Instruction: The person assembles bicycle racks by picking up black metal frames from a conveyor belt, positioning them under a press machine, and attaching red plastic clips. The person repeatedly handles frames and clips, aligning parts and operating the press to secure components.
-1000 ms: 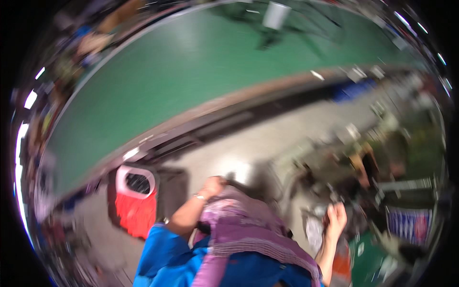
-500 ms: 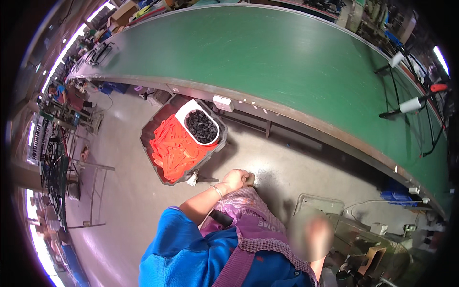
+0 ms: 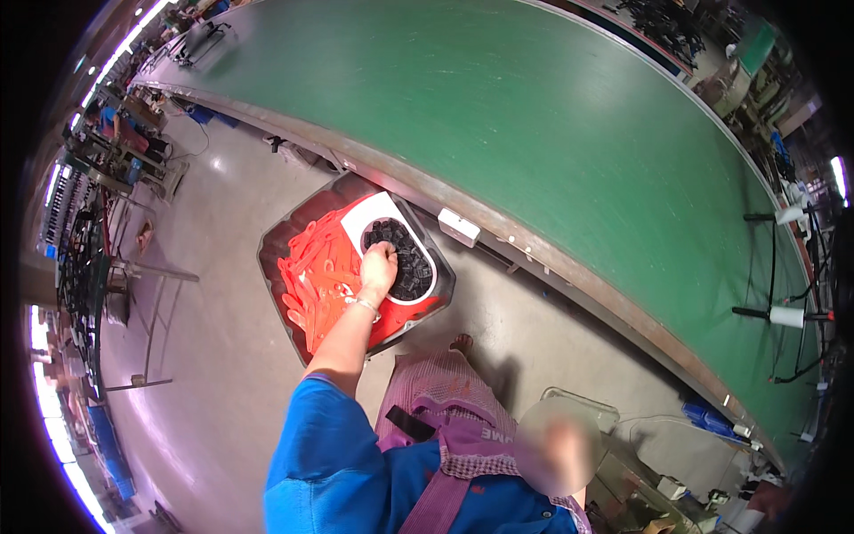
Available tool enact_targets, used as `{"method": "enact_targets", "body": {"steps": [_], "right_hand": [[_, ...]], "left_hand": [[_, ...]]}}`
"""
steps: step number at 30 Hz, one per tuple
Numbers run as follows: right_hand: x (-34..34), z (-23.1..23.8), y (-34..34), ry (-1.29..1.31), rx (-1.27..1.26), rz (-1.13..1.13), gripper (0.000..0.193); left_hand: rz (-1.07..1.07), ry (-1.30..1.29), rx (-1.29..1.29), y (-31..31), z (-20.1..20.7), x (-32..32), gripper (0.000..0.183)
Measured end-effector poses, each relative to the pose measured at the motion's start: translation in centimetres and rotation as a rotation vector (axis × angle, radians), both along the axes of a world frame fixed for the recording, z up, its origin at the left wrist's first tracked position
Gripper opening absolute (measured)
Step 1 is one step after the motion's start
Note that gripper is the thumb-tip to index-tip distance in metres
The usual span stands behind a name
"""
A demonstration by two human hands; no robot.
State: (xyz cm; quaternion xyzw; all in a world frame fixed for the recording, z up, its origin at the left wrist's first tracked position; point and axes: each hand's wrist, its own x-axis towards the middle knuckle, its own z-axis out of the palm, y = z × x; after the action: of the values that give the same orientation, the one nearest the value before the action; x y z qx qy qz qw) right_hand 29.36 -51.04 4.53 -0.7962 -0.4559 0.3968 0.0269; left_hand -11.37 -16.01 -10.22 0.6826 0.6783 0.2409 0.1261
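My left hand (image 3: 379, 270) reaches over a white oval-mouthed container (image 3: 424, 295) full of small black plastic pieces (image 3: 412, 267). Its fingers are bent together at the heap, and what lies between them is hidden. This container sits inside a dark plastic bin (image 3: 276, 233), beside a pile of flat orange-red plastic parts (image 3: 311, 267). On the lower right, my right hand (image 3: 562, 449) is smeared by a round blur near my apron, so its fingers do not show.
A long green-topped workbench (image 3: 498, 107) runs past the bin, with a white box (image 3: 458, 228) on its edge. Black frames with white rollers (image 3: 788, 317) stand at its right end. A metal stand (image 3: 156, 311) is at left; machinery (image 3: 623, 472) is at lower right.
My left hand has moved from in front of my apron forward and left to the black pieces in the white container. My view has shifted, and the right hand remains blurred.
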Motion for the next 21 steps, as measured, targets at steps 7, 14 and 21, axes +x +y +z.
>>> {"method": "enact_targets", "body": {"steps": [7,14,21], "right_hand": [[0.7,-1.1,0.4,-0.084,0.012,-0.014,0.024],[1.3,-1.5,2.2,-0.048,0.005,0.197,0.024],[2.0,-1.1,5.0,-0.098,-0.005,0.322,0.025]], "left_hand": [[0.234,0.117,-0.218,4.9,0.4,5.5,0.023],[0.225,0.238,-0.256,5.6,-0.7,5.5,0.015],[0.216,0.079,-0.069,4.6,0.2,4.8,0.025]]}}
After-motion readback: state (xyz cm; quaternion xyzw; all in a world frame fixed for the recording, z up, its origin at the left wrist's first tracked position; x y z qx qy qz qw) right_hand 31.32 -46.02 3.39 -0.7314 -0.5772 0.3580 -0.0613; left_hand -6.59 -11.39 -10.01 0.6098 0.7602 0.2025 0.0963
